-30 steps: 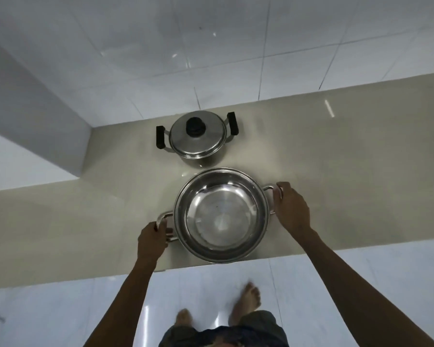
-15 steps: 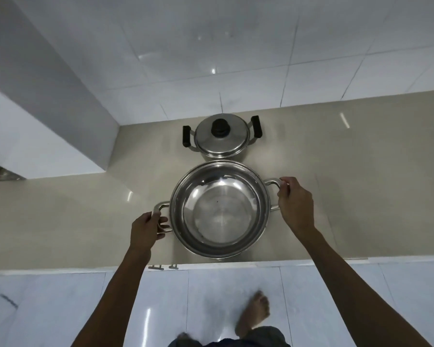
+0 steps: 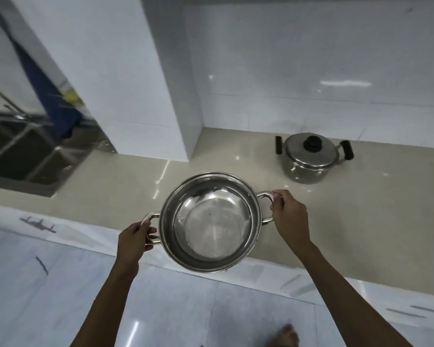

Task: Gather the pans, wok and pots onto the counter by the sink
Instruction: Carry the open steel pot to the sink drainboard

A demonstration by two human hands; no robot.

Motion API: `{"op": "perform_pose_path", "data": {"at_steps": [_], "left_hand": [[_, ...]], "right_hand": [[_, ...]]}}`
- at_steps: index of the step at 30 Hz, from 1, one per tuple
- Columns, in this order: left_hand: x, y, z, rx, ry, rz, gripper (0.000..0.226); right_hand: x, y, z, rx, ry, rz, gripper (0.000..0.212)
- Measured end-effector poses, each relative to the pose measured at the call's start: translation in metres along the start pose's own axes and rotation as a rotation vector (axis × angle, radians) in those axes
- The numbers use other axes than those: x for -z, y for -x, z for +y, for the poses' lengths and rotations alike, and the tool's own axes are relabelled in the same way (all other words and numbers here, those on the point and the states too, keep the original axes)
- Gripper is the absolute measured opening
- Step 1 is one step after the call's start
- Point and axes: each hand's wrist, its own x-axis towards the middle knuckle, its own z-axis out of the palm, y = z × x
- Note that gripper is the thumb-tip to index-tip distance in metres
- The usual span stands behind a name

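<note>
A wide, empty steel pot (image 3: 211, 222) with two loop handles is held up over the front edge of the beige counter (image 3: 115, 181). My left hand (image 3: 133, 240) grips its left handle and my right hand (image 3: 290, 217) grips its right handle. A smaller lidded steel pot (image 3: 308, 159) with black handles and a black knob stands on the counter at the back right, apart from the held pot. The steel sink (image 3: 23, 151) is set into the counter at the far left.
A white tiled pillar (image 3: 145, 78) juts onto the counter between the sink and the lidded pot. A tap (image 3: 3, 101) and a blue object (image 3: 53, 96) are by the sink. My bare foot (image 3: 283, 336) shows on the white floor below.
The open pot has been lifted off the counter and carried left, away from the lidded pot. My view has swung left, so the sink and pillar have come into sight.
</note>
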Motion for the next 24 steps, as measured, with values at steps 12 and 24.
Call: {"op": "perform_pose_path", "data": {"at_steps": [12,24], "left_hand": [[0.326,-0.018,-0.064,0.062,0.143,0.441,0.031],[0.553,-0.103,-0.116,0.195,0.253,0.791,0.029]], "right_hand": [[-0.245,0.101,-0.228,0.196,-0.149,-0.440,0.025],[-0.521,0.150,-0.437,0.374,-0.211,-0.765,0.022]]}}
